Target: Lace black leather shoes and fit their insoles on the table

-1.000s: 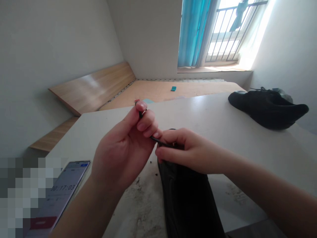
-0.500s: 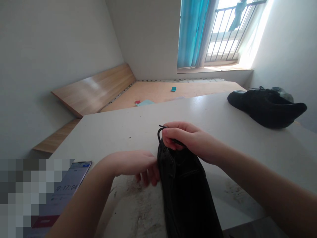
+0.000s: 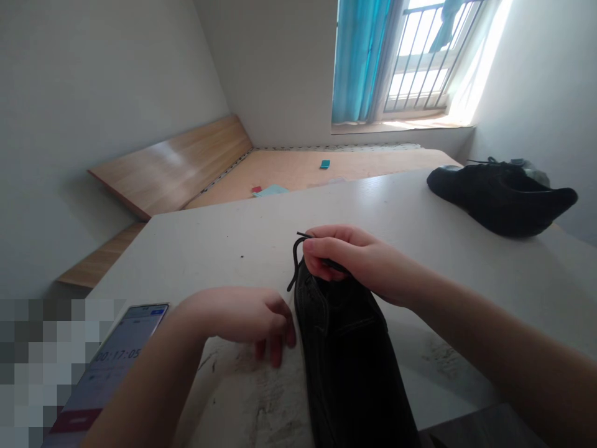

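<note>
A black shoe [image 3: 354,367] lies on the white table in front of me, its laced part pointing away. My right hand [image 3: 338,252] is closed over the far part of the shoe, pinching a black shoelace [image 3: 295,255]. One lace end sticks out past the fingertips and another hangs down on the left side. My left hand [image 3: 252,320] is just left of the shoe, palm down, fingers loosely bent and apart, holding nothing. Its fingertips are near the shoe's side; whether they touch it I cannot tell.
A second black shoe [image 3: 504,199] stands on the table [image 3: 224,249] at the right. A phone [image 3: 116,367] showing a running timer lies at the left, partly behind my left forearm. Beyond the table is a bed board [image 3: 289,168] with small coloured items, below a barred window.
My left hand has drawn slightly away from the shoe and its fingers have spread. A lace end now hangs free on the left. My right hand keeps its grip.
</note>
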### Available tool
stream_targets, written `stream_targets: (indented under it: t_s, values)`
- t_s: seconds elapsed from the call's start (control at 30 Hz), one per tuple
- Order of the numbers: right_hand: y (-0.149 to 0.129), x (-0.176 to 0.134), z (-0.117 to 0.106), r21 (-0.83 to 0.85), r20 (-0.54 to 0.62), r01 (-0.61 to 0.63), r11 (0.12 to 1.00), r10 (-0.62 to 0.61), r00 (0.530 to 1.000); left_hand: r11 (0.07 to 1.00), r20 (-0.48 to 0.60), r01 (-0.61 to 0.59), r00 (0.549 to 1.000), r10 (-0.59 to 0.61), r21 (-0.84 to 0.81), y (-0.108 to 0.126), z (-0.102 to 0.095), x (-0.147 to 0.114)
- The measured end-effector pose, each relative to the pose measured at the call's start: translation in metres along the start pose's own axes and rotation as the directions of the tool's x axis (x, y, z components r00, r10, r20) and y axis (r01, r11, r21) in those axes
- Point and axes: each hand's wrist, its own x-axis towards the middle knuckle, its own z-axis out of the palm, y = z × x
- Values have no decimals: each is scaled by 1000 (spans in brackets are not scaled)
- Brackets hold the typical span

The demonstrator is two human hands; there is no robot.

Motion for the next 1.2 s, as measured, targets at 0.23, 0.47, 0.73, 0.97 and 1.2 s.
stream_targets:
  t_s: [0.23,0.47,0.73,0.97,1.2]
  values:
    - [-1,0,0,37,-8,4,999,-4,1000,993,-953,53,290,82,102,-19,-19,21]
    - [1,0,-2,-57,25,45,997,-44,999,745,-934,-633,94,345,211,4,-4,5]
    - [7,1,-4,-250,115,209,945,-185,976,776,-765,-598,400,505,199,18,17,-4]
    - [-2,1,-16,-312,5,23,950,-23,1000,801,-639,-571,686,347,-178,9,3,2]
    - [-1,2,-26,-252,-36,41,967,-51,998,805,-730,-583,596,333,-109,4,-7,-2]
